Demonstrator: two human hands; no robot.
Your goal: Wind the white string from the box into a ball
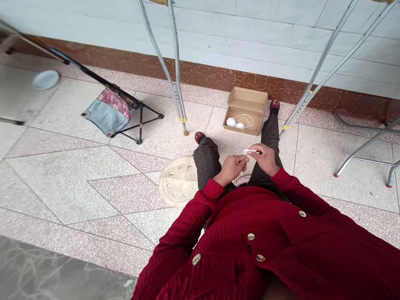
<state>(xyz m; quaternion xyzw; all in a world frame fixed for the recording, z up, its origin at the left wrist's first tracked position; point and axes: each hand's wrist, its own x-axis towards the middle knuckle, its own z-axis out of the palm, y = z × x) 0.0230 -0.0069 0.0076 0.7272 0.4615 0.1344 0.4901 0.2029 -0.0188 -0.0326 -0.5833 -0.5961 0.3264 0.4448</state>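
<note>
Above my lap, both hands meet at a small bundle of white yarn [250,151]. My right hand [265,158] pinches it between thumb and fingers. My left hand [233,168] is closed, its fingertips touching the near side of the same yarn; the exact grip is too small to make out. On the floor between my feet stands an open cardboard box [245,98], its lid tipped back toward the wall. Inside lie two white yarn balls [231,122] with a loose strand curling beside them.
Crutches lean at the wall, one on the left [178,100] and one on the right [301,104]. A folding stool [114,112] stands at left, near a pale round dish [46,79]. A round cream mat [176,181] lies beside my left leg. Metal chair legs [362,152] stand at right.
</note>
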